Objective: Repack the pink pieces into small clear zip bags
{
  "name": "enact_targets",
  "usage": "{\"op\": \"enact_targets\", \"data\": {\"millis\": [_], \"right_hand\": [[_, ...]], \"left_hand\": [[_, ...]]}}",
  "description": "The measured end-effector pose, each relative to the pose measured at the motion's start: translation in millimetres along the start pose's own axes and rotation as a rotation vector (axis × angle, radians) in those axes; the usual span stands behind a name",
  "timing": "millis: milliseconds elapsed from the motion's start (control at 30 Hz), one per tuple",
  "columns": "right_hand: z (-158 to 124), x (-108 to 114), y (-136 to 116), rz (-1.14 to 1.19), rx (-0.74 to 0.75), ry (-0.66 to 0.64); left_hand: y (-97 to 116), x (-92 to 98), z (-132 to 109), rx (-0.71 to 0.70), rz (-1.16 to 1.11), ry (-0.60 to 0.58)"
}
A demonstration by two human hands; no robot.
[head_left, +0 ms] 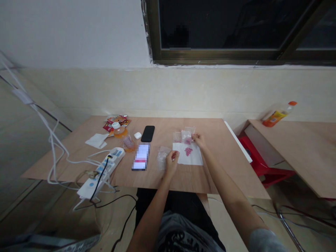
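Note:
On the wooden table lies a white sheet of paper with a small heap of pink beads on it. My left hand is closed in a pinch at the paper's left edge, holding a clear small plastic bag. My right hand is closed on another small clear bag with pink beads inside, just beyond the paper's far edge. A further clear bag lies beside it.
A black phone, a lit phone, a white earbud case, an orange-tinted bottle, snack wrappers, a tissue and a power strip with cables lie to the left. A red stool and a second table with an orange bottle stand right.

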State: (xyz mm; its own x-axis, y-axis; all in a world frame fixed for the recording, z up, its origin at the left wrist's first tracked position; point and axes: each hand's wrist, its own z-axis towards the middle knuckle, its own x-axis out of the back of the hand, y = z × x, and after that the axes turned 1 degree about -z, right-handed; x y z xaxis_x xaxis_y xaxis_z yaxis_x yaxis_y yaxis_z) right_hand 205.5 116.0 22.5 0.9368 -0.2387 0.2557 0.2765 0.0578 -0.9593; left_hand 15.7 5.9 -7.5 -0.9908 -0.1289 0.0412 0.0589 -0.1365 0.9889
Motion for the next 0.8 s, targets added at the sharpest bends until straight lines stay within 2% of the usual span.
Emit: {"op": "enact_targets", "data": {"millis": [233, 567, 800], "right_hand": [[17.7, -14.6, 9.5, -0.053, -0.026, -0.005], [9.3, -13.0, 19.0, -0.171, -0.033, 0.069], [13.8, -15.4, 22.3, -0.189, -0.043, 0.107]], "left_hand": [[0.5, 2.1, -2.0, 0.005, 0.014, -0.021], [0.2, 0.4, -1.5, -0.006, 0.034, -0.01], [1.0, 1.4, -2.3, -0.025, 0.046, -0.013]]}}
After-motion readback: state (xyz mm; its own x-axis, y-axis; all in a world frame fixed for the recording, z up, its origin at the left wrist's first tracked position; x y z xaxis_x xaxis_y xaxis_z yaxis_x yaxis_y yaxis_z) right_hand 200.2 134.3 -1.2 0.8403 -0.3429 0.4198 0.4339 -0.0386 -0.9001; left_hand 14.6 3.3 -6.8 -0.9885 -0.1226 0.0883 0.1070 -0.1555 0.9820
